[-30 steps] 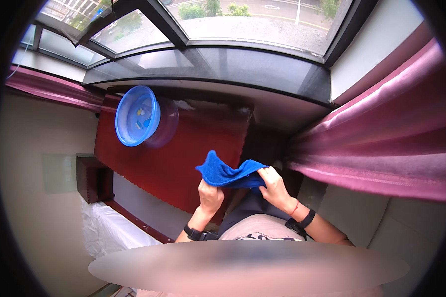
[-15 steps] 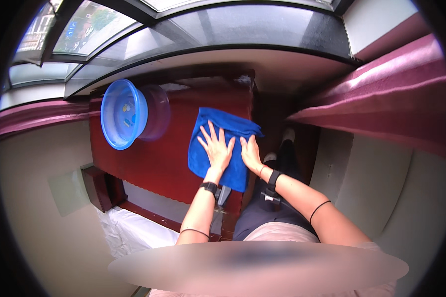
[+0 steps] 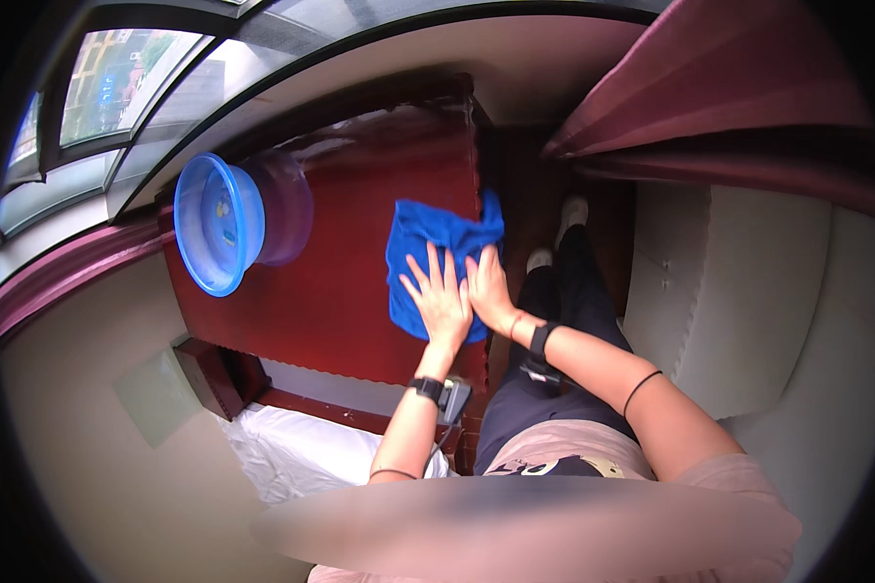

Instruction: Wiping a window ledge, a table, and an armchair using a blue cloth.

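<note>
A blue cloth [image 3: 410, 231] lies rumpled over the right end of the dark red, glossy tabletop [image 3: 360, 175]. My left hand [image 3: 443, 306] presses on it with the palm down and the fingers spread. Close beside, almost touching that hand, my right hand [image 3: 492, 293] grips the cloth near the table's right edge, its fingers bent and partly hidden. The upper right corner of the cloth is bunched and raised at the edge.
A translucent blue basin [image 3: 248, 214] stands at the tabletop's far left, reflected in the gloss. Windows [image 3: 126, 83] run behind the table. A pink curtain [image 3: 719, 87] hangs at the right. White fabric [image 3: 301, 447] lies below the table's near side. My legs [image 3: 593, 291] are right of the table.
Both hands have come closer together on the cloth, which is now more crumpled, its right side gathered up. The view has shifted and turned slightly.
</note>
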Motion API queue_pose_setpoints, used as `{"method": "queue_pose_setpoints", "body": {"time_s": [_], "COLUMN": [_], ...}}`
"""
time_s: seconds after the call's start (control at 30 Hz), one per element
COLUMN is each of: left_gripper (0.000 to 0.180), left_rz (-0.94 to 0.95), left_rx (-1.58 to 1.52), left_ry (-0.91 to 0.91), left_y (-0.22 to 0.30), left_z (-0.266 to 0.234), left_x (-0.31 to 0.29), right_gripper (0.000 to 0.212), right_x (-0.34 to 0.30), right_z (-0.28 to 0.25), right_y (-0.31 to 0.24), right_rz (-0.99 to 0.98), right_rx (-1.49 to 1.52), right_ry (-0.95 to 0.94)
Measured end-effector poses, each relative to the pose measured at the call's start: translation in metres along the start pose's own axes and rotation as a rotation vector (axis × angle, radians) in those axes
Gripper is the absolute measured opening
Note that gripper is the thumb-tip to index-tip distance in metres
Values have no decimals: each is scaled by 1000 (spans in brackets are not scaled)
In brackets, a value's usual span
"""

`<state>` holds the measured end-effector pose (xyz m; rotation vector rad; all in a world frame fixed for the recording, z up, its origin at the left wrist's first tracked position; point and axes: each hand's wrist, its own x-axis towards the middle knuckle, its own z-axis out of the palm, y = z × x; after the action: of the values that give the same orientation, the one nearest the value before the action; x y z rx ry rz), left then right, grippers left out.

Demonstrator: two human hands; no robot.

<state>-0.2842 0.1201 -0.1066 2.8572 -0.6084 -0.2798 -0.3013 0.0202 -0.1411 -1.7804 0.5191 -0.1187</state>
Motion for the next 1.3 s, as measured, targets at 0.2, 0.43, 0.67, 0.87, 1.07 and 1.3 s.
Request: {"method": "queue_pose_setpoints", "body": {"time_s": [0.2,0.43,0.67,0.87,1.07,1.3], "left_gripper": [58,60,67,62,26,32], "left_rz": [3,53,51,-67,156,734], "left_rx": [-66,68,-63,-242,-208,-344], "left_ry": [-88,42,369,229,154,-91], "left_y": [-5,-4,-53,-4,-15,88], "left_z": [16,2,-9,-11,-12,-33], "left_x": [-128,3,40,78,55,66], "right_gripper": [45,28,58,81,27,23], "right_x": [-87,26,65,56,8,-68], "right_z": [-18,6,-1,-35,-79,-214], "right_y": [22,2,-33,55,11,60], "right_rz": [-110,-30,236,474,618,-288], "right_rx": [-121,-120,-221,398,754,-338], "right_ry": [-302,50,-192,-90,-414,45]}}
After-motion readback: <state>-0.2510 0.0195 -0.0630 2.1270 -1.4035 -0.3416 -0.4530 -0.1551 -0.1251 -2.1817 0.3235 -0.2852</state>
